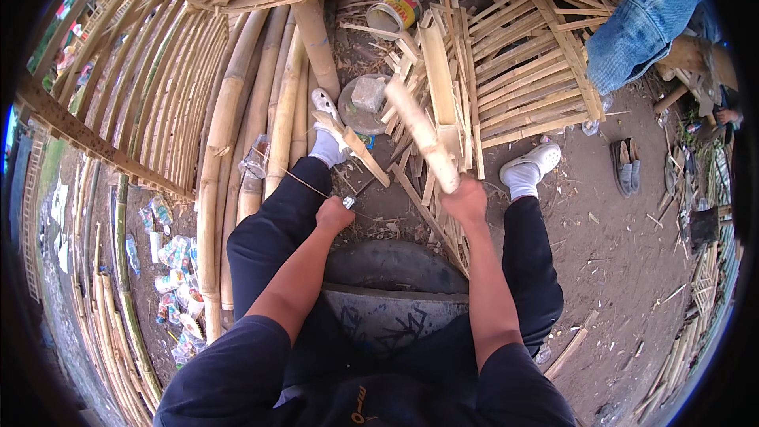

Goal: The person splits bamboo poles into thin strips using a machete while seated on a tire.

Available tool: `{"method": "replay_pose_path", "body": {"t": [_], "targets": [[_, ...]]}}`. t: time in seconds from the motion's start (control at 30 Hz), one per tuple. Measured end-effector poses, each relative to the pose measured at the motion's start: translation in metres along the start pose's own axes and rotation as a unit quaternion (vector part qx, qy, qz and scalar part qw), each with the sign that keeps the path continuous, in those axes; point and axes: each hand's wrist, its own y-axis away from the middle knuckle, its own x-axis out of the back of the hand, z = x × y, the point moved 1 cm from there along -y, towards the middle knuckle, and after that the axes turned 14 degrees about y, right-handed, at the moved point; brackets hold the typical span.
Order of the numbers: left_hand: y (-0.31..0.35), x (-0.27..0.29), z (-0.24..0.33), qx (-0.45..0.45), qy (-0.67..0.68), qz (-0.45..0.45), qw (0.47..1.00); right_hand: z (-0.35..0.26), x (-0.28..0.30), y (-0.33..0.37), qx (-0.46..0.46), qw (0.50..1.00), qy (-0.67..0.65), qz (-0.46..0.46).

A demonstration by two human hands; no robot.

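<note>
On the left, a slatted panel (170,87) is being bordered by bamboo poles (225,158). At the upper right, a smaller slatted frame (526,67) is being partly overhung by blue denim (644,24). A grey slab (395,312) with dark markings is being straddled by the legs (273,225). Between poles and frame, the ground is being covered by split bamboo (439,71).

In front of that heap, a pale stick (423,138), slightly blurred, is being held slanting up and leftward, its lower end clamped in the closed fingers of the right hand (465,199). Farther off, a colourful bucket (394,12) is being left tipped over. White clogs (531,164) are being worn on both feet. A stone block (368,96) is being supported by a round base (356,115).

Near the left clog, a slim tool (349,202) is being gripped by the left hand (335,213), its fingers curled together around the handle; whether its tip is touching anything cannot be told.
</note>
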Motion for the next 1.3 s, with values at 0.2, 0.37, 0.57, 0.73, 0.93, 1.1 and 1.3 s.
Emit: {"method": "replay_pose_path", "body": {"t": [0.2, 0.37, 0.57, 0.73, 0.93, 1.1, 1.3], "targets": [[0.000, -0.001, 0.011, -0.012, -0.008, -0.025, 1.000, -0.001, 0.012, -0.004, -0.011, 0.958, -0.230, 0.174], [0.009, 0.016, 0.015, -0.043, -0.078, -0.030, 0.996, 0.057, -0.086, 0.014, -0.070, 0.967, 0.128, -0.208], [0.009, 0.035, 0.008, -0.010, -0.018, -0.024, 1.000, 0.044, -0.043, -0.002, -0.040, 0.965, 0.120, -0.228], [0.029, 0.055, 0.027, -0.024, -0.056, -0.001, 0.998, 0.045, -0.035, 0.004, -0.049, 0.970, 0.074, -0.228], [0.026, 0.044, 0.016, -0.005, -0.091, -0.033, 0.995, 0.042, -0.049, 0.007, -0.034, 0.969, 0.084, -0.229], [0.025, 0.034, 0.012, -0.005, -0.081, -0.030, 0.996, 0.035, -0.049, 0.008, -0.027, 0.969, 0.080, -0.234], [0.015, 0.013, 0.004, -0.018, -0.056, -0.018, 0.998, 0.027, -0.070, 0.017, -0.028, 0.968, 0.101, -0.229]]}}
